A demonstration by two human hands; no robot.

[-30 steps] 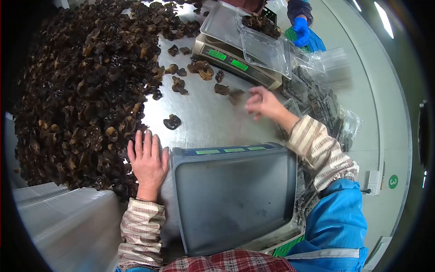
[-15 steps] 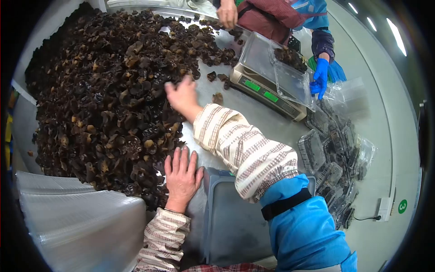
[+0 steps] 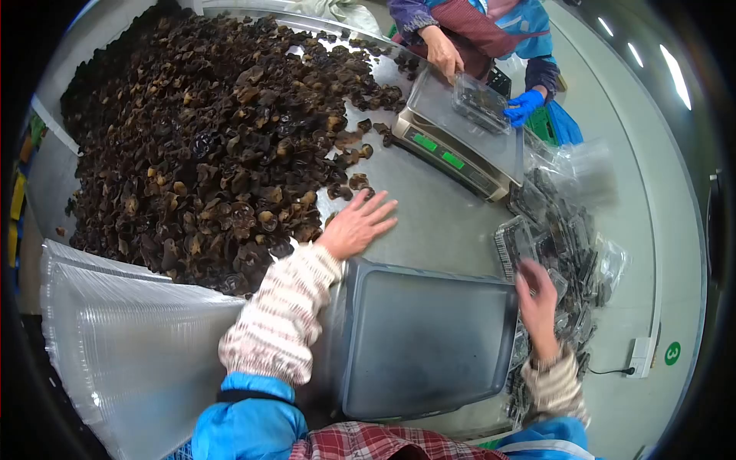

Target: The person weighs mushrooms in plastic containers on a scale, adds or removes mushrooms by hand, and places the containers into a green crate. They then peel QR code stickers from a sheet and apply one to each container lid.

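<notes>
My left hand is open, fingers spread, over the metal table beside the right edge of a large heap of dark brown mushroom-like pieces. A few loose pieces lie just above its fingertips. At the right, my right hand is slightly blurred, with a gap between thumb and fingers and nothing visible in it. It is beside a clear plastic box and a jumble of similar boxes. Between my arms sits a grey tub with a flat, smooth surface inside its rim.
A scale with green displays stands across the table. Behind it, a co-worker's bare hand and blue-gloved hand hold a filled clear container. Stacked clear plastic trays or lids stand at lower left.
My right hand has left the heap's edge for the boxes at the right. My left hand has moved up and right. The co-worker's hands have come together at the container over the scale.
</notes>
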